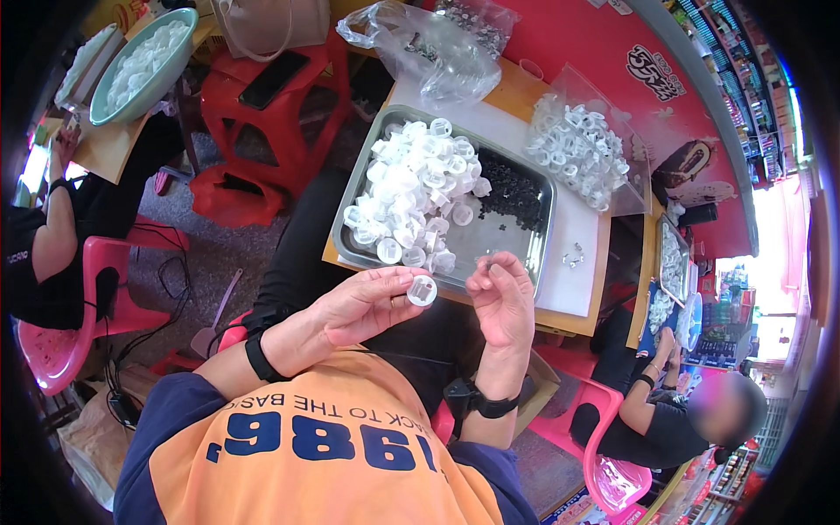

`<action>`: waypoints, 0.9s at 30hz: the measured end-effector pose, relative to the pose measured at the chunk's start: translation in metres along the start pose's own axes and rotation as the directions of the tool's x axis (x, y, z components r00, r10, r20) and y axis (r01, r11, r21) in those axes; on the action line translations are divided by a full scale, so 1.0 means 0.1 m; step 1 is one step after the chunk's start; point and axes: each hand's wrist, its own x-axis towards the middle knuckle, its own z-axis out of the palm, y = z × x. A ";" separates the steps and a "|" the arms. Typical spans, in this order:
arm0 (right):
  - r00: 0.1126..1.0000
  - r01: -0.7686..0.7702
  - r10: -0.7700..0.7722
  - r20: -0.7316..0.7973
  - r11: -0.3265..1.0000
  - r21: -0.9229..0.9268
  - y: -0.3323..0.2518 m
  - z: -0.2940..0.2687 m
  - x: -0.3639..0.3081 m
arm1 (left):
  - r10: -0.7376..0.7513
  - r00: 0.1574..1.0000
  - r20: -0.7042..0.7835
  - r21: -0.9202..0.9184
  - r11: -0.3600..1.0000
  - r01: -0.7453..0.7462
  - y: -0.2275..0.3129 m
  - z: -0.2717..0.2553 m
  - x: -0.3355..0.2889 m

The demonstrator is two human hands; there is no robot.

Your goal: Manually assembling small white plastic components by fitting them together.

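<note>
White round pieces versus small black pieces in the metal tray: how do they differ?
The white round pieces are pale and partly translucent; the black pieces are dark. Each white piece is clearly larger than a black one. The white pieces form a tall heap on the tray's left, while the black pieces lie flatter on its right. Both lie loose in the same metal tray.

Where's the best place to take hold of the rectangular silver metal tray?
I'd hold the tray by its raised rim from left and right together: it is wide, both sides are exposed, and keeping level should stop the loose white plastic pieces and small black pieces sliding.
</note>
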 end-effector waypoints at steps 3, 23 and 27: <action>0.997 0.041 -0.040 -0.062 0.999 0.017 0.09 0.06 -0.04 | 0.006 1.000 -0.002 -0.006 1.000 -0.006 0.00 0.01 -0.01; 0.993 0.053 -0.055 -0.105 0.998 -0.021 0.14 0.15 -0.21 | 0.037 0.999 -0.034 -0.008 0.999 -0.037 0.03 0.02 -0.04; 0.995 0.067 -0.070 -0.075 0.997 -0.030 0.15 0.16 -0.23 | 0.029 0.999 -0.034 -0.009 1.000 -0.029 0.01 0.01 -0.03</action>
